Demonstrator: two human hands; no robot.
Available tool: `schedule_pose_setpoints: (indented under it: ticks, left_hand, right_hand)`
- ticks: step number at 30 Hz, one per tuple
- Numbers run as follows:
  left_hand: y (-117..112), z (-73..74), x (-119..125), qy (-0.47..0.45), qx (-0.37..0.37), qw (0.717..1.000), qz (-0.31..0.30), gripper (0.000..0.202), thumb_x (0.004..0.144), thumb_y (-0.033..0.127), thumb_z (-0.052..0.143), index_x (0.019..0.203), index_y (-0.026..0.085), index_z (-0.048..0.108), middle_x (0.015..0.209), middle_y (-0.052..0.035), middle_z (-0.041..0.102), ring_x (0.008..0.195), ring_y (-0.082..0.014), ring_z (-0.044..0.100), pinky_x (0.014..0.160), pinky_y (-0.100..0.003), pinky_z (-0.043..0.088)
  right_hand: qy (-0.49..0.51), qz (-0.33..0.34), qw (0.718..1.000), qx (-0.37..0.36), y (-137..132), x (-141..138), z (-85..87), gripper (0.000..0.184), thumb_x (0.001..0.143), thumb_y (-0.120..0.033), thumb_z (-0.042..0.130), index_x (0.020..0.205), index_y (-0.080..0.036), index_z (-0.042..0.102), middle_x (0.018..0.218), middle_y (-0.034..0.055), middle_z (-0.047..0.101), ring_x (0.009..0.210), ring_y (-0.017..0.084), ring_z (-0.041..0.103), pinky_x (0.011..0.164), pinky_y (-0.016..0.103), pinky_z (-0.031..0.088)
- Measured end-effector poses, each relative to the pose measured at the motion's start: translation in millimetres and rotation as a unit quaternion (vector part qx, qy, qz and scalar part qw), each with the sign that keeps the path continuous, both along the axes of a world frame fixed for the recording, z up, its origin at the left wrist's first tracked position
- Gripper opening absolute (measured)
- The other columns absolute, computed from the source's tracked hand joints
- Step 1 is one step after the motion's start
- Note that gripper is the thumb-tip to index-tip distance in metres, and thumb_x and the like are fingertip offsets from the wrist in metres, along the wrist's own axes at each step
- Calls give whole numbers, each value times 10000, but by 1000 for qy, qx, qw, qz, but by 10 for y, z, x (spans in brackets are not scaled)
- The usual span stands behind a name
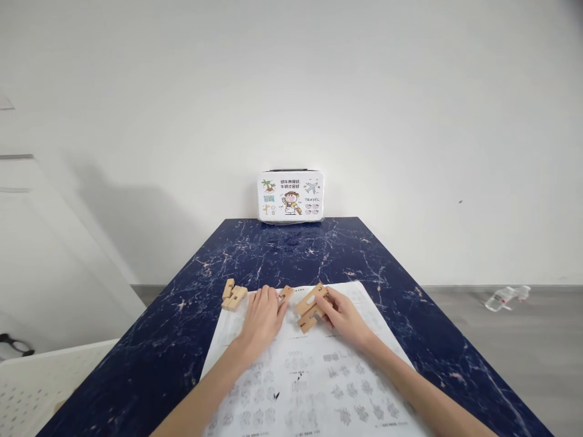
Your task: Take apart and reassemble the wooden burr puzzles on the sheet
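Observation:
My left hand (pixel 263 314) rests low over the printed sheet with its fingers curled round a notched wooden puzzle block (pixel 286 294), whose end sticks out past the thumb. My right hand (pixel 340 311) is closed on the right end of two notched wooden puzzle pieces (pixel 306 307) lying side by side, with dark numbers on them. Its fingers partly cover these pieces. Left of my left hand, several more wooden blocks (pixel 234 295) sit in a small group at the sheet's edge. The paper sheet (pixel 298 346) carries rows of grey assembly drawings.
A white case with cartoon prints (pixel 290 197) stands at the far end of the dark blue marbled table (pixel 291 249), against the wall. At lower left is a white perforated basket (pixel 82 358). Clear plastic bottles (pixel 505 297) lie on the floor at right.

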State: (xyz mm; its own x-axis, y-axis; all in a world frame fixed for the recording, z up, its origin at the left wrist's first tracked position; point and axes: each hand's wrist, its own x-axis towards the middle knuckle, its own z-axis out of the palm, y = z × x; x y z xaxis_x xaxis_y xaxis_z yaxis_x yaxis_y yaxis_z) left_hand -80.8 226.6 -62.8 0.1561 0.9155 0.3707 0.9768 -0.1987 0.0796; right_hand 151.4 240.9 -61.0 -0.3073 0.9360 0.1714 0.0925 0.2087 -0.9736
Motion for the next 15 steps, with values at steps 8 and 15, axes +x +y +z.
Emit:
schedule_pose_setpoints:
  ticks: [8,15]
  left_hand:
    - [-32,37,74,-175,-68,981,-48,87,1055,256,423,1082,206,489,1090,-100,651,980,-265,656,822,-375,493]
    - [21,22,109,-349,-67,933,-59,218,1045,353,472,1188,211,553,1188,-106,716,1116,-265,676,947,-397,518]
  right_hand:
    - [-57,-8,998,35,-11,-19,-67,415,938,-609,592,778,-229,556,646,-18,528,597,169,432,578,286,317]
    - [-82,-42,994,56,-14,-7,-42,353,951,-514,596,769,-212,611,711,6,596,647,180,478,622,294,365]
